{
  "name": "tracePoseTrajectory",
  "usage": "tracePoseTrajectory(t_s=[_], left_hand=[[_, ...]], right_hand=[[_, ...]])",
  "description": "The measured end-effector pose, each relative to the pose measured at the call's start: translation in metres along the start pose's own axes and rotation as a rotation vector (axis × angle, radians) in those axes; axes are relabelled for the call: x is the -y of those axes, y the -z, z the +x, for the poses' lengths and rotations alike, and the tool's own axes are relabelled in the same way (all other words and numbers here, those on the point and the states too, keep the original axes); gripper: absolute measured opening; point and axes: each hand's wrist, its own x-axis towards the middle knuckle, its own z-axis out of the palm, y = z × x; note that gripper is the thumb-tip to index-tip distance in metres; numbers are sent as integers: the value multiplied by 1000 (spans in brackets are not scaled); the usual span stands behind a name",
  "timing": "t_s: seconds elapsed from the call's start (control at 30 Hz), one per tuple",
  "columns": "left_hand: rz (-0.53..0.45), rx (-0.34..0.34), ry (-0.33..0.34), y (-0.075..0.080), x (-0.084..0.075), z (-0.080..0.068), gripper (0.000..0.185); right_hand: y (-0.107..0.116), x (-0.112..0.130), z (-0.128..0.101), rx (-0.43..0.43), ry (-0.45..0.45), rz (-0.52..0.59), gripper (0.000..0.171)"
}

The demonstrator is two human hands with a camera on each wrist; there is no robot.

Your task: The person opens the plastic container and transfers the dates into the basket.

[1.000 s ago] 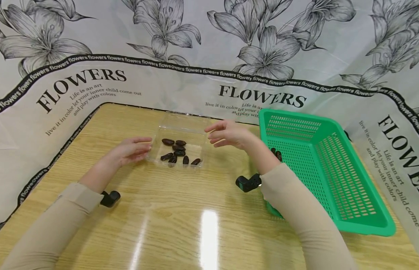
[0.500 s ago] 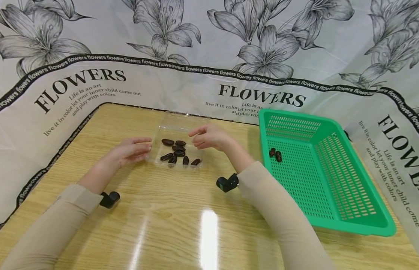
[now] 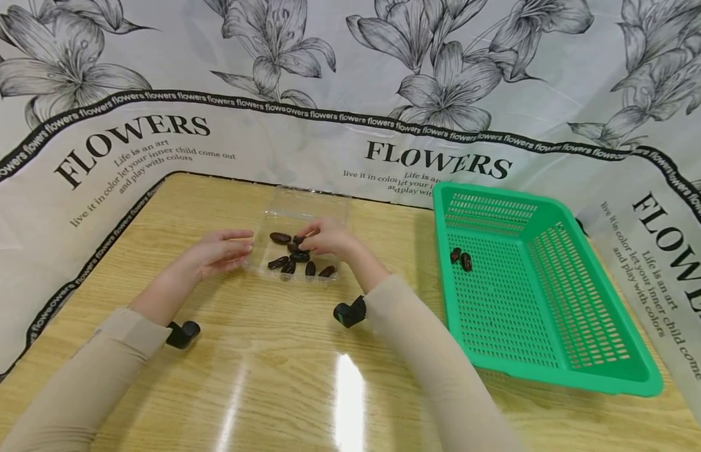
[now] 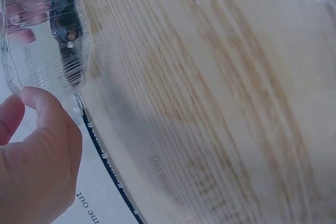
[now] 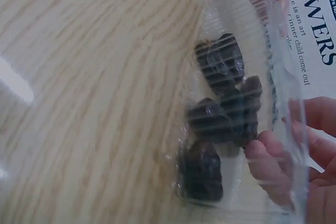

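A clear plastic box point(image 3: 265, 216) with its lid raised at the back stands on the table, with several dark brown dates point(image 3: 280, 238) inside. At its left side my left hand point(image 3: 217, 256) holds the box's edge; the left wrist view shows the thumb and forefinger of this hand point(image 4: 42, 150) at the rim. My right hand point(image 3: 327, 240) reaches into the box, fingertips at a date near its middle and partly covering it. Through the clear wall in the right wrist view, a fingertip meets the dates point(image 5: 247, 111), while the other fingers stand apart.
To the right is a green plastic basket point(image 3: 553, 376), with two dates point(image 3: 466, 262) on its floor near the left wall. A white cloth point(image 3: 305, 147) printed with flowers rises behind the wooden table point(image 3: 271, 376). Black wrist cameras point(image 3: 350, 312) hang below the forearms.
My right hand has moved left from beside the box to over the dates and down to them, uncovering the dates in the basket. The left hand has stayed at the box's left side.
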Motion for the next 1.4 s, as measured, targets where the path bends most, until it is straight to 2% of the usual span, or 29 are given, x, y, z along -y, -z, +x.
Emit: tracePoseTrajectory(t_s=[0.17, 0.53, 0.67, 0.83, 1.07, 1.4], left_hand=[[1, 3, 2, 0, 1, -1, 60], [2, 3, -5, -1, -1, -1, 59], [9, 1, -9, -1, 0, -1, 59], [-6, 0, -7, 0, 0, -2, 59], [-8, 4, -8, 0, 0, -1, 59], [-3, 3, -8, -1, -1, -2, 60]], right_hand=[[-9, -7, 10, -72, 21, -35, 27], [-27, -9, 14, -264, 18, -347, 16], [-31, -7, 14, -294, 19, -414, 15], [-31, -7, 14, -297, 3, -373, 14], [-31, -8, 12, -293, -95, -250, 16], [-28, -7, 9, -258, -91, -150, 17]])
